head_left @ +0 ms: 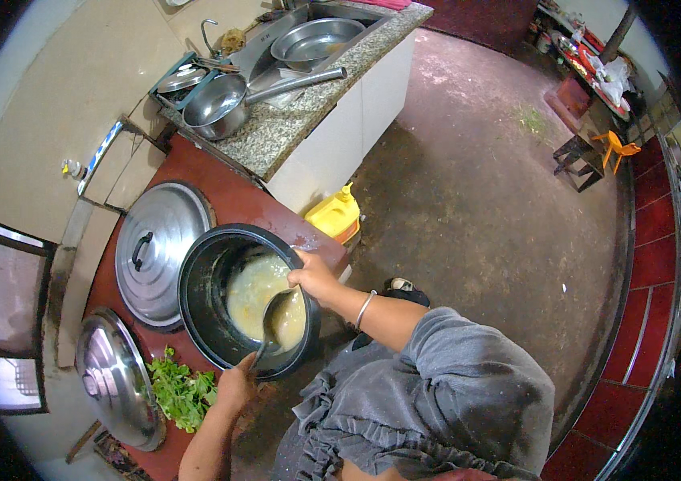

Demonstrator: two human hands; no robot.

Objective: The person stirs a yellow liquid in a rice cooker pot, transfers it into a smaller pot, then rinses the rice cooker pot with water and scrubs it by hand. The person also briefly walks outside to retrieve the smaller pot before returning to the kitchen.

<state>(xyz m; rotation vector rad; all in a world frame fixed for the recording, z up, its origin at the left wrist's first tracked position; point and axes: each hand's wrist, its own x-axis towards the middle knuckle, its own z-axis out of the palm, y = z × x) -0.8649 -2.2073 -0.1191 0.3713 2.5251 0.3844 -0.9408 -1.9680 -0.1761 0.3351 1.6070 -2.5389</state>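
A deep black round pot (205,300) tips towards me at the edge of a red stove top. Cloudy pale-yellow liquid (253,294) lies in its bottom. On the right, my right hand (313,276), with a bracelet at its wrist, grips the pot's rim. My left hand (238,382) is closed around the handle of a metal ladle (268,327), whose bowl is inside the pot by the liquid. Whether the pot's base rests on anything is hidden. Leafy green vegetables (184,391) lie just left of my left hand.
On the red stove top (244,195) sit a lid with a black handle (163,252) and a shiny domed lid (115,379). A steel saucepan (220,111) stands on the granite counter (280,129), near a basin (316,42) in the sink. Below is a yellow jug (334,216).
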